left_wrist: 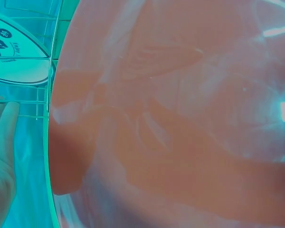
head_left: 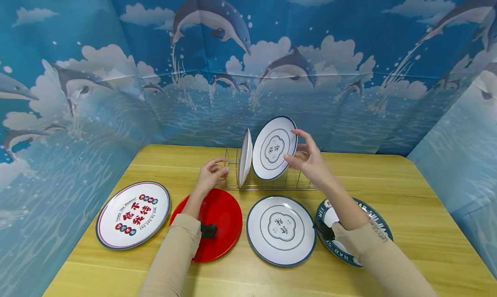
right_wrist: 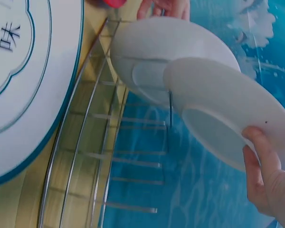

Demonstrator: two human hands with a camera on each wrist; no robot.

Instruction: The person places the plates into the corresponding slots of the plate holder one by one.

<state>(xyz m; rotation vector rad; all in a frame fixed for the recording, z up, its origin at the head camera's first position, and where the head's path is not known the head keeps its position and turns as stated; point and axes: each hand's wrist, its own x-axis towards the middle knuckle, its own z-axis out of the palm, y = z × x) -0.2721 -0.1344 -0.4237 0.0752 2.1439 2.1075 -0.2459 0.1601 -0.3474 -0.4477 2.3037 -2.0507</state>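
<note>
In the head view my right hand (head_left: pixel 306 157) grips the right rim of a white plate (head_left: pixel 273 148) with a dark blue edge and grey writing. The plate leans tilted over the wire dish rack (head_left: pixel 272 188); whether its lower edge rests in a slot cannot be told. Thumb and fingers also show on the plate's back (right_wrist: pixel 209 90) in the right wrist view. Another white plate (head_left: pixel 244 157) stands on edge in the rack to the left. Beside the rack's left end is my left hand (head_left: pixel 211 175), its fingers loosely bent near the end wires, holding no plate.
Along the front of the wooden table (head_left: pixel 256 284) lie a white plate with red writing (head_left: pixel 136 215), a red plate (head_left: pixel 223 219), a white blue-rimmed plate (head_left: pixel 281 231) and a green-rimmed plate (head_left: pixel 378 219), partly under my right forearm. A dolphin-print cloth (head_left: pixel 338 107) hangs behind.
</note>
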